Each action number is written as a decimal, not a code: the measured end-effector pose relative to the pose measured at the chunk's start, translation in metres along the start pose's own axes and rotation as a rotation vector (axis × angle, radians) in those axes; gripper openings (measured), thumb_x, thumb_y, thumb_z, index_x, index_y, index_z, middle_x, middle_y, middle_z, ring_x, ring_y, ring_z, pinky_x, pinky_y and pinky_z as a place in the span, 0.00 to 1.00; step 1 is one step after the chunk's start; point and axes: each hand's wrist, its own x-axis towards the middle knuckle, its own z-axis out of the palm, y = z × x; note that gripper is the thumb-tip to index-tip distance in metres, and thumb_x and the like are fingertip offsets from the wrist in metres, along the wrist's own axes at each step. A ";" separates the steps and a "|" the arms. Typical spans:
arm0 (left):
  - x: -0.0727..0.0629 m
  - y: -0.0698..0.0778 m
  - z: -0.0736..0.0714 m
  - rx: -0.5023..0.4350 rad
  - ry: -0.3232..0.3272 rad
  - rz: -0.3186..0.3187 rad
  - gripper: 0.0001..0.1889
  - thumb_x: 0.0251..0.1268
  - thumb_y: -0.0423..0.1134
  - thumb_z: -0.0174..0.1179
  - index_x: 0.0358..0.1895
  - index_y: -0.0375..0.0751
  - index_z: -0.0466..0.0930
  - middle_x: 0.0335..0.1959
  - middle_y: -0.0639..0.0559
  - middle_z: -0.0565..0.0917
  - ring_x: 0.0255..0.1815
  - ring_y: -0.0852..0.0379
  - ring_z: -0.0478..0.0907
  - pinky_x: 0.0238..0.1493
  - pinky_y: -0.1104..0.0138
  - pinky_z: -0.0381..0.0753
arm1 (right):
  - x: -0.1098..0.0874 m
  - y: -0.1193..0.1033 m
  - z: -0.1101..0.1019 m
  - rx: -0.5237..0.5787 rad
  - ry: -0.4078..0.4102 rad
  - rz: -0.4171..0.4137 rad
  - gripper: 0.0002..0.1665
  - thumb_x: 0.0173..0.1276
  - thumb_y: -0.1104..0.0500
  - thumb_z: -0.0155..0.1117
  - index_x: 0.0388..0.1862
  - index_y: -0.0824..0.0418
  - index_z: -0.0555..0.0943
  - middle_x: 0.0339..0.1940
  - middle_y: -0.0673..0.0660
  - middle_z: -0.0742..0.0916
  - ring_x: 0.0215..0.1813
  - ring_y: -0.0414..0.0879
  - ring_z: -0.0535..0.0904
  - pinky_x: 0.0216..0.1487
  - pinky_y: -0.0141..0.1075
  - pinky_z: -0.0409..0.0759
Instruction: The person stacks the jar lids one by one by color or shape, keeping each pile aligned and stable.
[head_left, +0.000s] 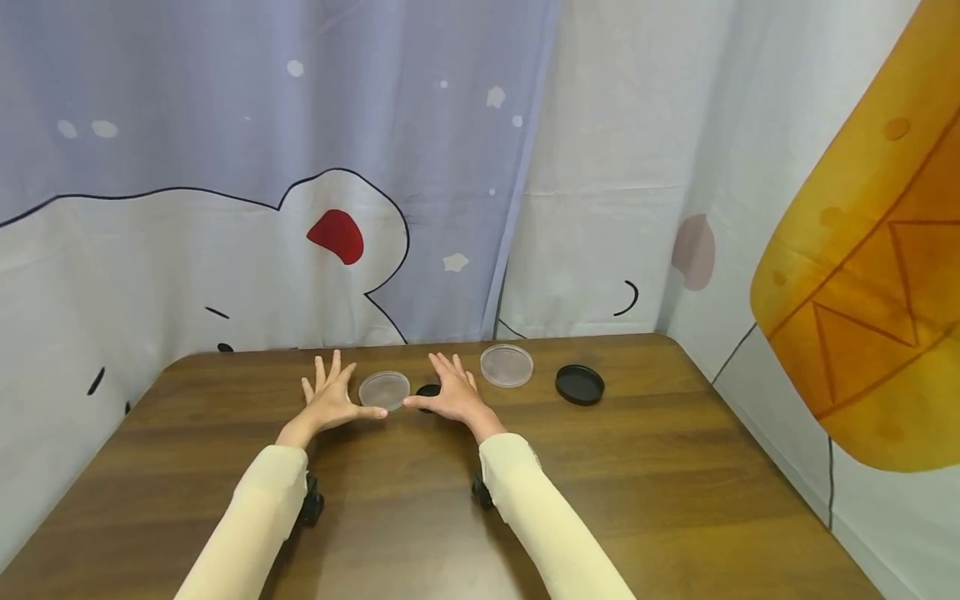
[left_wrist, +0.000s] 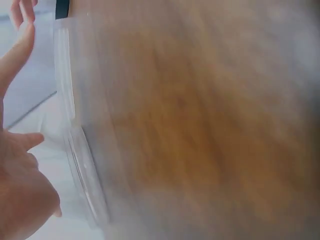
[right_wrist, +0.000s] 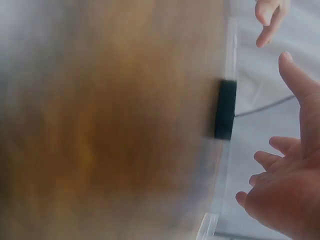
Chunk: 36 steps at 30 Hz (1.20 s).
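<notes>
1. Left hand point(head_left: 330, 404) spread wide, holding nothing, its thumb at the left clear shallow dish point(head_left: 384, 389); contact's unclear!
2. Right hand point(head_left: 459, 400) splayed too, grasping nothing, partly covering the small black disc point(head_left: 427, 390).
3. That dish sits between the hands on the wooden table point(head_left: 405, 500); rightward lie another clear dish point(head_left: 507, 367) and a black dish point(head_left: 580, 385).

Plain cream sleeves point(head_left: 251, 521), small black devices point(head_left: 311, 502) near both wrists, bare fingers point(head_left: 320, 372)

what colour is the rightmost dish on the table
The rightmost dish is black, clearest in the head view.
</notes>
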 end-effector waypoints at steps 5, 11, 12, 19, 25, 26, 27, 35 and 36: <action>0.013 0.017 0.006 -0.015 0.011 0.063 0.68 0.38 0.67 0.73 0.75 0.25 0.48 0.78 0.28 0.34 0.76 0.26 0.20 0.66 0.27 0.23 | 0.005 0.013 -0.014 0.054 0.051 0.027 0.57 0.60 0.37 0.68 0.80 0.54 0.51 0.81 0.56 0.56 0.82 0.59 0.40 0.78 0.60 0.42; 0.034 0.041 0.018 -0.005 -0.004 0.094 0.67 0.40 0.67 0.72 0.75 0.27 0.46 0.78 0.28 0.37 0.77 0.25 0.27 0.71 0.31 0.34 | 0.003 0.029 -0.040 0.099 0.118 0.060 0.58 0.60 0.38 0.69 0.80 0.56 0.49 0.81 0.58 0.55 0.82 0.59 0.39 0.78 0.61 0.41; 0.037 0.046 0.021 -0.010 -0.007 0.095 0.68 0.40 0.67 0.72 0.76 0.28 0.45 0.79 0.29 0.37 0.78 0.26 0.27 0.71 0.31 0.37 | 0.002 0.031 -0.045 0.111 0.124 0.068 0.58 0.60 0.39 0.69 0.80 0.56 0.49 0.82 0.58 0.55 0.82 0.59 0.38 0.78 0.61 0.41; 0.055 0.083 0.041 -0.074 -0.010 0.121 0.68 0.38 0.65 0.74 0.77 0.31 0.43 0.80 0.35 0.40 0.80 0.32 0.34 0.72 0.33 0.44 | -0.008 0.057 -0.077 0.175 0.181 0.117 0.60 0.59 0.41 0.71 0.80 0.55 0.47 0.82 0.58 0.53 0.82 0.63 0.37 0.75 0.66 0.43; 0.063 0.105 0.067 -0.123 -0.011 0.138 0.67 0.38 0.64 0.75 0.77 0.32 0.45 0.79 0.36 0.50 0.77 0.34 0.47 0.72 0.38 0.51 | -0.018 0.076 -0.081 0.303 0.176 0.185 0.63 0.60 0.44 0.72 0.81 0.55 0.42 0.82 0.62 0.47 0.81 0.63 0.37 0.75 0.65 0.48; 0.064 0.108 0.071 -0.151 -0.020 0.125 0.67 0.38 0.64 0.75 0.77 0.33 0.45 0.79 0.36 0.51 0.77 0.34 0.47 0.72 0.38 0.52 | -0.019 0.079 -0.080 0.325 0.167 0.190 0.64 0.60 0.45 0.71 0.81 0.56 0.40 0.82 0.63 0.47 0.81 0.64 0.38 0.75 0.64 0.49; 0.066 0.110 0.075 -0.195 -0.033 0.106 0.67 0.39 0.64 0.75 0.77 0.34 0.44 0.79 0.36 0.51 0.77 0.34 0.47 0.72 0.38 0.52 | -0.020 0.082 -0.079 0.348 0.160 0.195 0.65 0.60 0.45 0.71 0.81 0.57 0.37 0.82 0.63 0.46 0.81 0.65 0.39 0.75 0.63 0.50; 0.076 0.125 0.104 -0.748 -0.020 -0.020 0.57 0.52 0.52 0.73 0.78 0.41 0.43 0.79 0.37 0.49 0.78 0.32 0.45 0.73 0.40 0.55 | -0.020 0.097 -0.069 0.526 0.153 0.248 0.69 0.60 0.53 0.73 0.79 0.60 0.30 0.81 0.66 0.47 0.81 0.65 0.43 0.77 0.58 0.50; 0.076 0.126 0.107 -0.767 -0.026 -0.033 0.57 0.52 0.50 0.73 0.78 0.41 0.43 0.79 0.37 0.49 0.78 0.33 0.45 0.74 0.41 0.55 | -0.020 0.099 -0.068 0.529 0.146 0.254 0.69 0.59 0.54 0.73 0.79 0.61 0.31 0.81 0.67 0.47 0.80 0.65 0.43 0.77 0.57 0.50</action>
